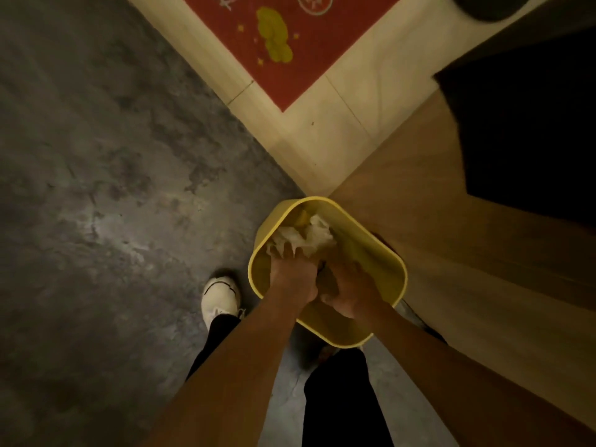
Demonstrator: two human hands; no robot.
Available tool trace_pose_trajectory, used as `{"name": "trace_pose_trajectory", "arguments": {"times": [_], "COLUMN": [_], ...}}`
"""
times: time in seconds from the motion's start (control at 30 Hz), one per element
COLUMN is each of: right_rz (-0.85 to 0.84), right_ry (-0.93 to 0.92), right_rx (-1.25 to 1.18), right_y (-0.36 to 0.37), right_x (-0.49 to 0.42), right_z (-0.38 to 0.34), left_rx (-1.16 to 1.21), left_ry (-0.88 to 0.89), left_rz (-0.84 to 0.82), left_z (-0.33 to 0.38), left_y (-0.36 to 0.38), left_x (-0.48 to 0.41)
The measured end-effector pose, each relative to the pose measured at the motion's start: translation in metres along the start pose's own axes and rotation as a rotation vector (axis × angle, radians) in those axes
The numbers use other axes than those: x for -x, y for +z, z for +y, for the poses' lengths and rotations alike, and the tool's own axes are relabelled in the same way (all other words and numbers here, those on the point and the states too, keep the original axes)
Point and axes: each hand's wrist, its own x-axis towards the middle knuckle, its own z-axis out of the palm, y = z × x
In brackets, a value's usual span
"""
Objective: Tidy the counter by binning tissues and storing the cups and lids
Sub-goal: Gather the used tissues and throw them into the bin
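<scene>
A yellow bin (392,269) stands on the floor against a wooden cabinet side. Crumpled white tissues (306,237) fill its far half. Both my hands reach down into the bin. My left hand (292,277) has its fingers pressed into the tissues. My right hand (350,287) sits beside it, curled over something dark and pale that I cannot make out. No cups or lids are in sight.
Dark grey concrete floor (113,188) spreads to the left. A wooden cabinet panel (435,204) rises on the right. Beyond lie pale tiles and a red doormat (300,43). My white shoe (221,296) stands left of the bin.
</scene>
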Motion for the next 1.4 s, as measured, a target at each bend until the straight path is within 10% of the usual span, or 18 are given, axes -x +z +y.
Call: {"name": "trace_pose_trajectory", "arguments": {"times": [0.3, 0.73, 1.4], "right_rz": [0.305, 0.347, 0.887], "right_ry": [-0.034, 0.114, 0.369], "right_rx": [-0.236, -0.531, -1.129], "right_y": [-0.103, -0.099, 0.090], "right_x": [0.210, 0.571, 0.758], "right_z": [-0.036, -0.006, 0.359], "left_rx": [-0.010, -0.004, -0.337], "left_ry": [0.056, 0.124, 0.577], "left_rz": [0.309, 0.251, 0.300], "left_z": [0.007, 0.104, 0.526], "left_y": [-0.088, -0.159, -0.064], "left_x": [0.206, 0.509, 0.549]}}
